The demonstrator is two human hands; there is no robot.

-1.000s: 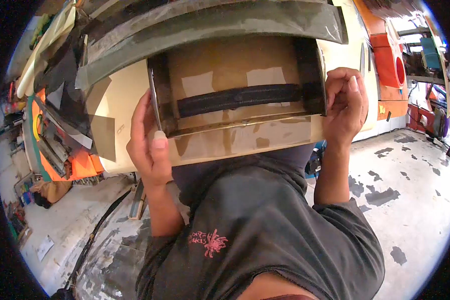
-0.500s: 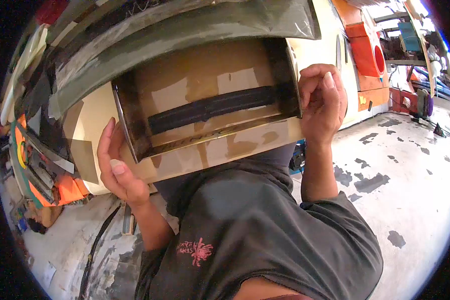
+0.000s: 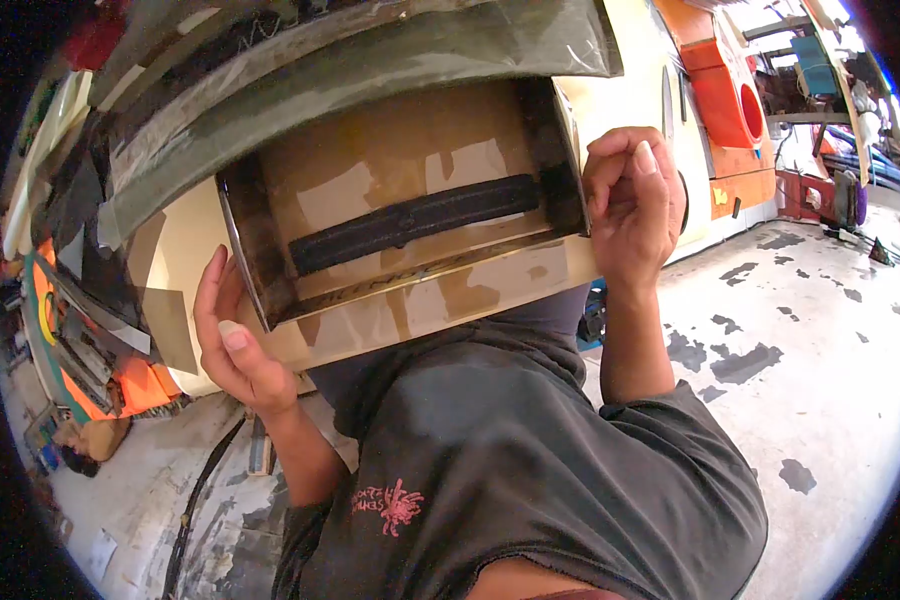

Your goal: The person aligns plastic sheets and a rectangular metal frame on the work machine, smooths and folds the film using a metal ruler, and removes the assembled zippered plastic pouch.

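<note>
Between my hands sits a shallow open box (image 3: 425, 275) with dark side walls and a shiny tan bottom. A long black textured strip (image 3: 410, 222) lies inside it, near the front wall; I cannot tell its kind. My left hand (image 3: 245, 345) is beside the box's left wall, fingers raised and thumb apart. Close against the right wall is my right hand (image 3: 638, 205), its fingers loosely curved and the thumb away from them. Whether the fingertips of either hand touch the walls is unclear. A grey-green sheet-like piece (image 3: 370, 100) covers the box's far edge.
A cream work surface (image 3: 635, 95) lies under the box. To the right stands an orange block with a round hole (image 3: 720, 95). Dark strips and orange pieces (image 3: 135, 385) crowd the left. The pale floor (image 3: 770, 440) has dark worn patches, with a black cable (image 3: 195, 510) at left.
The box, the sheet-like piece and my right hand appear slightly further left in view, partly through a small camera shift. My left hand stays nearly the same.
</note>
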